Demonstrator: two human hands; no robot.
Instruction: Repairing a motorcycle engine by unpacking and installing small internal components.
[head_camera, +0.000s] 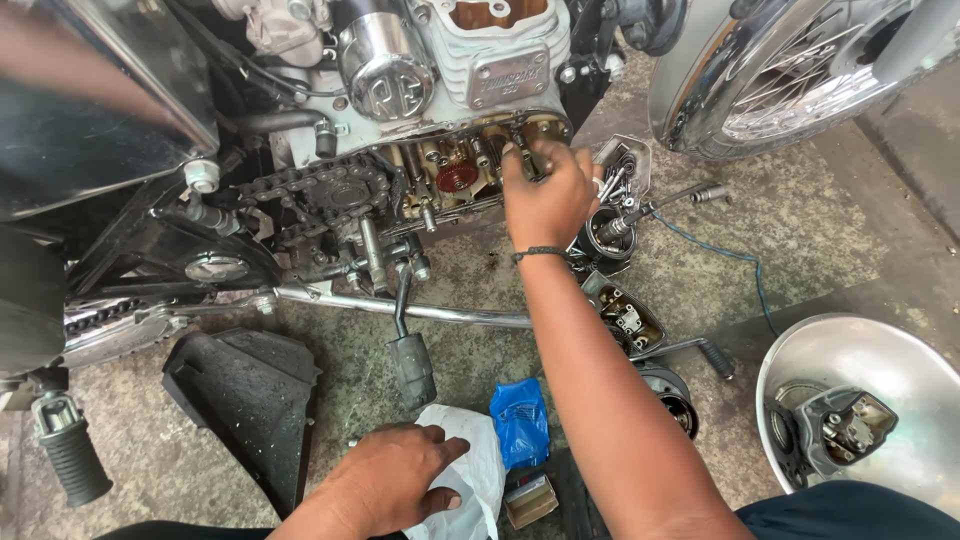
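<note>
Here we press our right hand (545, 195), fingers pinched on a small part, into the open engine (455, 170), while our left hand (385, 485) grasps a white bag (478, 470) on the floor (800, 240).

I see a rough, stained concrete floor (830, 230) in daylight. A spoked wheel (790, 70) stands on it upper right; below the wheel, a steel bowl (880, 370).

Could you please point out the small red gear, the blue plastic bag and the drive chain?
small red gear (457, 179), head view, toothed face.
blue plastic bag (520, 420), head view, crumpled middle.
drive chain (300, 183), head view, upper run.
</note>
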